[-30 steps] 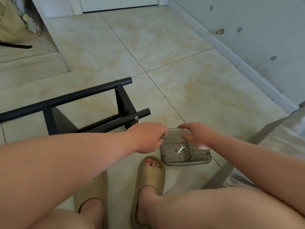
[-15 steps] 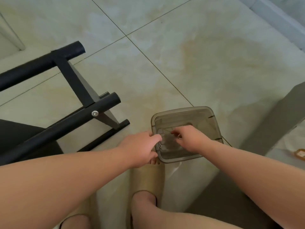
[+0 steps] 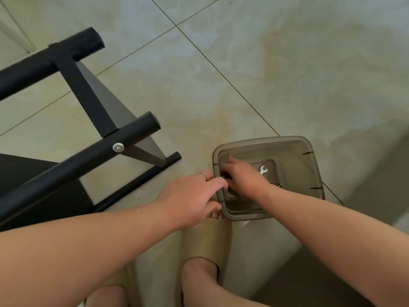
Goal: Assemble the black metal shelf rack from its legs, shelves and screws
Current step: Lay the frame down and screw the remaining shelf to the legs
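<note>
The partly built black rack (image 3: 73, 165) lies on its side on the tiled floor at left, with a silver screw (image 3: 118, 148) in its nearest tube. A smoky clear plastic container (image 3: 314, 165) sits on the floor by my foot, with a small silver wrench (image 3: 263, 170) and a tiny ring (image 3: 225, 192) inside. My left hand (image 3: 190, 196) grips the container's left rim, fingers over the edge and thumb below. My right hand (image 3: 245, 180) is inside the container, its curled fingertips pinching a small dark piece at the left wall; what it is I cannot make out.
My feet in tan sandals (image 3: 208, 238) stand just below the container. A black shelf panel (image 3: 33, 185) of the rack fills the left edge. A grey piece of furniture (image 3: 376, 173) runs along the right side. Bare tiles stretch beyond the container.
The view has tipped down and closer. My right hand went from above the container down into it and over to its left wall. My left hand settled onto the left rim.
</note>
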`<state>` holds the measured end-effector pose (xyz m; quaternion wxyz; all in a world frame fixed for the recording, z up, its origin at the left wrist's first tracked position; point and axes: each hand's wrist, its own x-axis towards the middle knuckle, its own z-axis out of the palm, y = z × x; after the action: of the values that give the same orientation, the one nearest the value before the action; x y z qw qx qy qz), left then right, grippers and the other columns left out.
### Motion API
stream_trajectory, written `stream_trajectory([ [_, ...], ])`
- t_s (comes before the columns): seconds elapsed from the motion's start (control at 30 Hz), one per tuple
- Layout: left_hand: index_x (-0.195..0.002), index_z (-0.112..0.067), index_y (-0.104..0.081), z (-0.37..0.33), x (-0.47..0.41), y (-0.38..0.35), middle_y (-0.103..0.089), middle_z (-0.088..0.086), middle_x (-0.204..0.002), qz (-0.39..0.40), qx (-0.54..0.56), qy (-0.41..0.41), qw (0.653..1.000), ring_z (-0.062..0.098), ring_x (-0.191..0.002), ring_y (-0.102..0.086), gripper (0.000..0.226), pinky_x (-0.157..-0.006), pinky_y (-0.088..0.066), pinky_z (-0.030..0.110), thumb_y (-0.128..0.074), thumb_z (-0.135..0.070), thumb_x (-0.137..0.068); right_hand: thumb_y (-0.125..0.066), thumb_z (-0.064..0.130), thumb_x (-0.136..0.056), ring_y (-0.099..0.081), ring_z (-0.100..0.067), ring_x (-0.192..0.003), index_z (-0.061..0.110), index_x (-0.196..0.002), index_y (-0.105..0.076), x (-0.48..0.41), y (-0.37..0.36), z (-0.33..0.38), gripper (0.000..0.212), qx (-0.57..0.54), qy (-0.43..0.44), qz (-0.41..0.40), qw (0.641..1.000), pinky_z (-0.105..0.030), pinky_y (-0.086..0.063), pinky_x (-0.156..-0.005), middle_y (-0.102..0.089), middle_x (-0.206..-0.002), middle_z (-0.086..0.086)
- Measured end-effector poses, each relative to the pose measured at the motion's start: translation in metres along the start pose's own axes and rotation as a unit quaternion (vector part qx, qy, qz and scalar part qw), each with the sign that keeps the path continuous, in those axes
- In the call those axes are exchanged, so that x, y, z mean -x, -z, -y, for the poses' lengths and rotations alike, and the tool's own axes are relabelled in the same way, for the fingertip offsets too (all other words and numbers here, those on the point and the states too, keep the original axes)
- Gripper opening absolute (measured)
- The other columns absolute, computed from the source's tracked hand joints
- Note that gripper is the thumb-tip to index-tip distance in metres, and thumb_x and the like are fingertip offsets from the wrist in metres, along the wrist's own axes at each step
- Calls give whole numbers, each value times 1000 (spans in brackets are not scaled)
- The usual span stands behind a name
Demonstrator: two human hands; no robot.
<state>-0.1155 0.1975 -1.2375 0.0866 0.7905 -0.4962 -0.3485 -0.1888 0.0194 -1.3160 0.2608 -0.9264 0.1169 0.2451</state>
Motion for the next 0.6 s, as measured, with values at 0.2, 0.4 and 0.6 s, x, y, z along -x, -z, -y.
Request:
stream_trajectory([
  [0.2,-135,-40,-42,-2,0,6,-52,-9,-124,10,-19,6,1000,12,-87,-48,40,-70,-36,30,-52,-49,-97,-58,24,-97,-60,-33,-94,10,-109,-62,4,3,7,18,60,-6,5,998,-43,-51,-75,-55,-111,-9],
  [0.4,-145,-36,-36,-15,4,32,-54,-2,-134,22,35,41,998,23,-119,-56,49,-94,-48,41,-54,-35,-99,-66,16,-89,-60,-23,-88,11,-99,-64,42,46,14,11,-68,-48,-55,995,-32,-48,-77,-65,-93,-2],
  [0.6,-100,-27,-61,-41,37,105,-64,-8,-98,33,71,66,995,16,-94,-59,10,-83,-49,33,-51,-28,-99,-69,10,-86,-60,-12,-66,25,-79,-60,79,127,59,18,-155,-55,-157,974,-16,-48,-57,-65,-72,5],
])
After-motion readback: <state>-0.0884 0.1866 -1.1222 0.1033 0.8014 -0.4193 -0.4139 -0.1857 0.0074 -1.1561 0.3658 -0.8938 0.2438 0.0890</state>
